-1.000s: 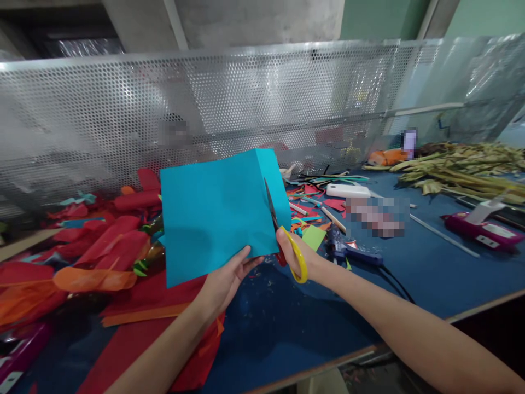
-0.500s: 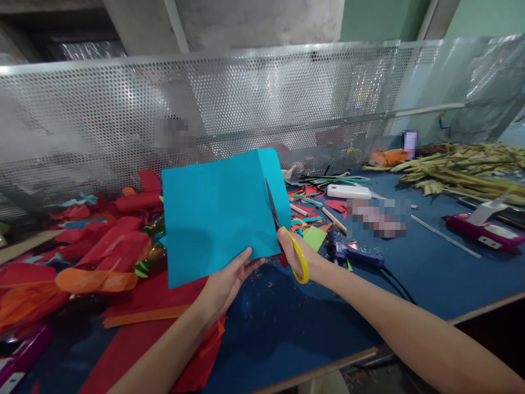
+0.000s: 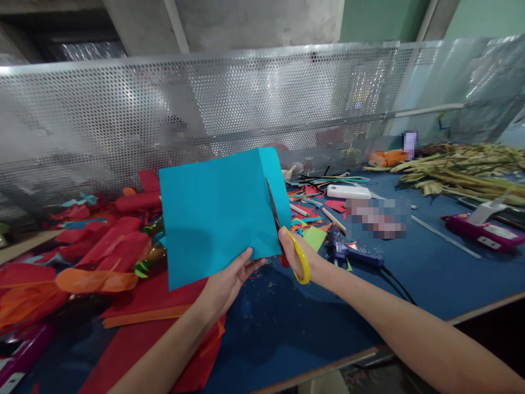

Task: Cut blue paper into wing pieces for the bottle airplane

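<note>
My left hand pinches the lower edge of a turquoise paper sheet and holds it upright above the blue table. My right hand is closed in the yellow handles of a pair of scissors. The blades stand inside a cut that runs up the right part of the sheet, with a narrow strip of paper to their right.
Red and orange paper pieces pile up on the left. Coloured scraps, sticks and a blue glue gun lie behind my right hand. A white case, a purple stapler and dried leaves sit to the right. A perforated metal screen closes the back.
The sheet and the scissors have hardly shifted; the paper sits a touch lower and to the left, and both hands keep their hold.
</note>
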A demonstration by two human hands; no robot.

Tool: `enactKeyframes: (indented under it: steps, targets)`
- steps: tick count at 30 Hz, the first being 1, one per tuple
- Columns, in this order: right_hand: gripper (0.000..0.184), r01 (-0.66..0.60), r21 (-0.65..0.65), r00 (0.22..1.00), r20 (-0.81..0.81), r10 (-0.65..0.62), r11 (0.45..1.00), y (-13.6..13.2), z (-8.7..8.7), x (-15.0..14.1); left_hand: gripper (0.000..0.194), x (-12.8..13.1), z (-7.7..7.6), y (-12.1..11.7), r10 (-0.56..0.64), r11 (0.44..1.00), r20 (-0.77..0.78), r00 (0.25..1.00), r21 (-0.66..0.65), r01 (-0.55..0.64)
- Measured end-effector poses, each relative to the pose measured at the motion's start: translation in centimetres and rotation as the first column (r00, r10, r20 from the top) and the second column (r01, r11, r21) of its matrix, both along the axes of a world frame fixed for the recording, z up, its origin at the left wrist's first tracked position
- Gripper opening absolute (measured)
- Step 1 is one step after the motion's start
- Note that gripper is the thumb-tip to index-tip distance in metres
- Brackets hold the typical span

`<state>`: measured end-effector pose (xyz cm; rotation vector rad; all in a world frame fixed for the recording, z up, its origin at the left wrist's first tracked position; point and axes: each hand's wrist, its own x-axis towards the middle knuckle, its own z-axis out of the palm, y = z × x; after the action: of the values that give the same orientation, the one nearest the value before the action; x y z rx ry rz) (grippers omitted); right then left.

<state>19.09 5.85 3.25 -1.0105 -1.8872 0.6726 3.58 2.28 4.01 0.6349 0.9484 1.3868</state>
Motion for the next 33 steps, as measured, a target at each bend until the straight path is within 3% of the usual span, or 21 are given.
enactKeyframes:
  steps: [11, 18, 33]
  targets:
    - [0.053, -0.012, -0.027, 1.000, -0.009, 0.012, 1.000, 0.05, -0.01, 0.06, 0.011, 0.10, 0.21, -0.15, 0.001, 1.000, -0.007, 1.000, -0.025, -0.001]
    - [0.052, -0.016, -0.050, 1.000, -0.024, 0.015, 0.999, 0.04, -0.06, 0.14, 0.024, 0.18, 0.26, -0.12, 0.008, 1.000, -0.012, 1.000, -0.016, -0.008]
    - [0.056, -0.019, -0.091, 1.000, -0.015, 0.017, 0.996, -0.14, 0.18, 0.17, 0.026, 0.22, 0.36, -0.16, -0.010, 1.000, -0.011, 1.000, -0.017, 0.010]
